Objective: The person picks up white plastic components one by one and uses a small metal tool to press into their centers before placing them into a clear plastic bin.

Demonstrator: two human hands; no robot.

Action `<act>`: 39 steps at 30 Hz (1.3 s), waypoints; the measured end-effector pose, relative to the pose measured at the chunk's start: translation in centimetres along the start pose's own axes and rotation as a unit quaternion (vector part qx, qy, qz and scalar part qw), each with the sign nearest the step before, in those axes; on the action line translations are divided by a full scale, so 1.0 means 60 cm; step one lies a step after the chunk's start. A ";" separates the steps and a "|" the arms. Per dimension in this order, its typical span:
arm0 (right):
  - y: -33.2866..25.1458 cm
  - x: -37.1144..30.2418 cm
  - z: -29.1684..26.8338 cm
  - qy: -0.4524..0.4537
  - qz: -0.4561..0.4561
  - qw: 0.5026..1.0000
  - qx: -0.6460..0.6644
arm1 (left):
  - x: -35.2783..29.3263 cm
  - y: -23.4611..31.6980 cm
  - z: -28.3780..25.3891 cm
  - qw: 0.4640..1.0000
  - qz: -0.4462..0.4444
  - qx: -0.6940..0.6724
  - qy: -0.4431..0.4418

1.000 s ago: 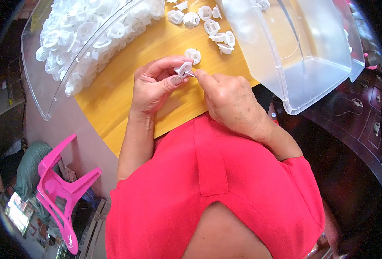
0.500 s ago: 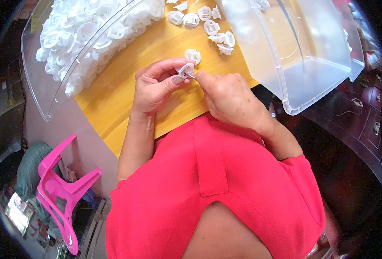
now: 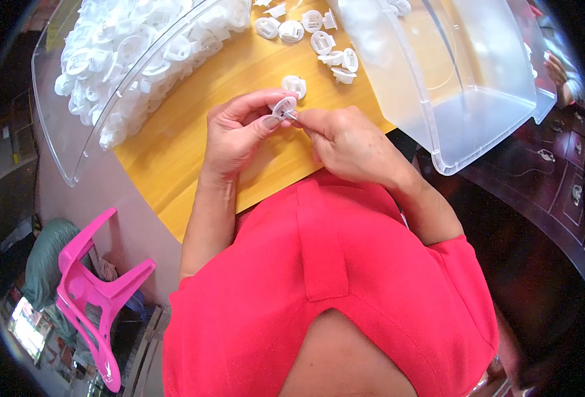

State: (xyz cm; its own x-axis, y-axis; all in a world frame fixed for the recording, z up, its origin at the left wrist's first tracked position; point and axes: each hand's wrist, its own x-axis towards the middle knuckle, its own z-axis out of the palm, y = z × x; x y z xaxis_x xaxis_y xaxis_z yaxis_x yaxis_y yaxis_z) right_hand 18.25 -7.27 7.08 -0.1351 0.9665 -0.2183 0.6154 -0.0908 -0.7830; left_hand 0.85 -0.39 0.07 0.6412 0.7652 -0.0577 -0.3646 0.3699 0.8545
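Between my left hand's [image 3: 239, 127] thumb and fingers is a small round white plastic piece [image 3: 283, 106], held tilted above the table. My right hand [image 3: 352, 142] is closed, its thumb and forefinger pinching a thin metallic rod [image 3: 292, 115] whose tip meets the piece. Most of that rod is hidden by the fingers, so its kind does not show. Just beyond my left fingertips lies another white plastic piece [image 3: 294, 86] on the yellow wooden table [image 3: 167, 178].
A clear bin [image 3: 74, 173] heaped with white pieces stands at the far left. Several loose pieces [image 3: 322, 43] lie farther back. To the right is a translucent bin [image 3: 438, 145]. Another person's hand [image 3: 557, 71] shows at the far right. A pink plastic stool [image 3: 97, 284] is lower left.
My right hand has turned slightly and its fingers have shifted around the rod. My left hand stays almost still. Another person's hand has come into view at the far right.
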 end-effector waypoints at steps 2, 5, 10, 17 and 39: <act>0.003 0.004 -0.002 -0.031 0.015 0.999 -0.008 | 0.000 0.001 -0.001 1.000 -0.010 0.012 0.006; 0.002 0.008 -0.002 -0.038 0.023 0.999 -0.024 | -0.001 0.003 0.002 1.000 -0.020 0.023 0.008; 0.010 0.007 0.003 -0.034 0.006 0.999 -0.036 | -0.001 0.002 0.007 0.999 -0.017 0.039 0.011; -0.009 -0.011 -0.008 -0.025 0.015 0.996 0.089 | 0.000 0.001 -0.014 0.992 -0.019 -0.125 -0.026; -0.017 -0.030 0.021 0.065 -0.021 0.963 -0.262 | -0.006 0.002 0.011 0.998 -0.009 -0.056 -0.008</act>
State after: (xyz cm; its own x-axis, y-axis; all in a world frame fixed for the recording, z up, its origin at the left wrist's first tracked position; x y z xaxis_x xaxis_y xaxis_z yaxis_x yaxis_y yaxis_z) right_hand 16.87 -9.21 7.56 -0.0914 0.9916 -0.0914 0.9232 0.0500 -0.3811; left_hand 1.03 -0.96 0.51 0.6595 0.7490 -0.0636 -0.4255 0.4417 0.7899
